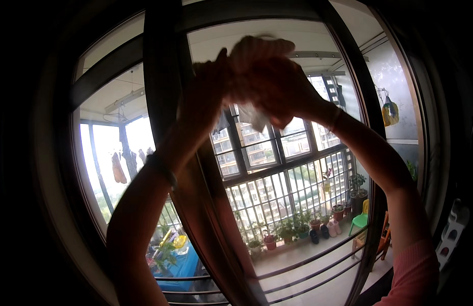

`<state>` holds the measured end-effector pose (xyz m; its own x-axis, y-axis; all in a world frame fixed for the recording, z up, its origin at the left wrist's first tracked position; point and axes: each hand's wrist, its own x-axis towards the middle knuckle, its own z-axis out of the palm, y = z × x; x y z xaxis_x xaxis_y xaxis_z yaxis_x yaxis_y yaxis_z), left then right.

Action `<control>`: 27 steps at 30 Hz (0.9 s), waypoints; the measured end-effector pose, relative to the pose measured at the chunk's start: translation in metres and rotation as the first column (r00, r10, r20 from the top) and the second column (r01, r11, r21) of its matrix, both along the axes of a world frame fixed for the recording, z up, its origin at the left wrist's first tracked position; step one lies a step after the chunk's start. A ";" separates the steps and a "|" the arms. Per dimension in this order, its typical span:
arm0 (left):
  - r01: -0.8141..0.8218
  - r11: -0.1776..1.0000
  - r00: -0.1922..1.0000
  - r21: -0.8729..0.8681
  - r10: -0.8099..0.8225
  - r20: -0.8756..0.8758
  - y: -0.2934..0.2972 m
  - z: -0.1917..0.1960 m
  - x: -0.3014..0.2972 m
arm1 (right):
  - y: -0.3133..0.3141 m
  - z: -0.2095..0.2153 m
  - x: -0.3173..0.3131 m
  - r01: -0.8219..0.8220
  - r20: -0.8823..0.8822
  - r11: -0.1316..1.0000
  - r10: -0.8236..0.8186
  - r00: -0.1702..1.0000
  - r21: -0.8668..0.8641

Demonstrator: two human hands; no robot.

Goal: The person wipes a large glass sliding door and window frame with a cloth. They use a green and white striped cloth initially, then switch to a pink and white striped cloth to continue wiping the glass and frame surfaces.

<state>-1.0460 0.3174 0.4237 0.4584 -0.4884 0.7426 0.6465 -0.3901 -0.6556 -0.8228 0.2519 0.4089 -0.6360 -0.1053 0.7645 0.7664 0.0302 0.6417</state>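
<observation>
Both my arms reach up in front of a glass sliding door with dark frames. A light striped cloth (257,49) is bunched between my hands, and a pale corner of it (253,118) hangs below them. My right hand (286,86) is closed round the cloth from the right. My left hand (208,89), with a dark band on its wrist, grips the bunch from the left, thumb pointing up. The hands are dark against the bright window, so single fingers are hard to make out. Behind them is the door's glass pane (292,245).
A thick dark door frame post (167,102) stands close on the left. Beyond the glass lies a balcony with potted plants (269,241), shoes (324,231), a green chair (360,220), a blue-covered table (183,268) and a barred window (257,199). A white holder (452,232) is at the right.
</observation>
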 end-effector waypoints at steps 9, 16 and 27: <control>0.058 0.902 0.996 0.427 -0.084 0.041 -0.028 0.149 -0.018 | 0.020 0.179 -0.025 0.047 0.044 0.775 -0.096 0.994 0.631; -0.232 0.973 0.935 0.010 0.220 0.279 0.031 0.176 -0.010 | 0.034 0.202 -0.004 0.136 0.182 0.941 -0.199 0.963 0.310; -0.047 0.968 0.999 0.245 0.045 0.015 0.041 -0.025 -0.017 | 0.034 -0.017 -0.011 0.093 -0.175 0.995 -0.097 0.980 -0.030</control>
<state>-1.0631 0.3586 0.3985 0.4782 -0.6348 0.6069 0.6668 -0.1874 -0.7213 -0.8337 0.2863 0.3920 -0.4973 -0.0334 0.8669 0.8674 -0.0362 0.4962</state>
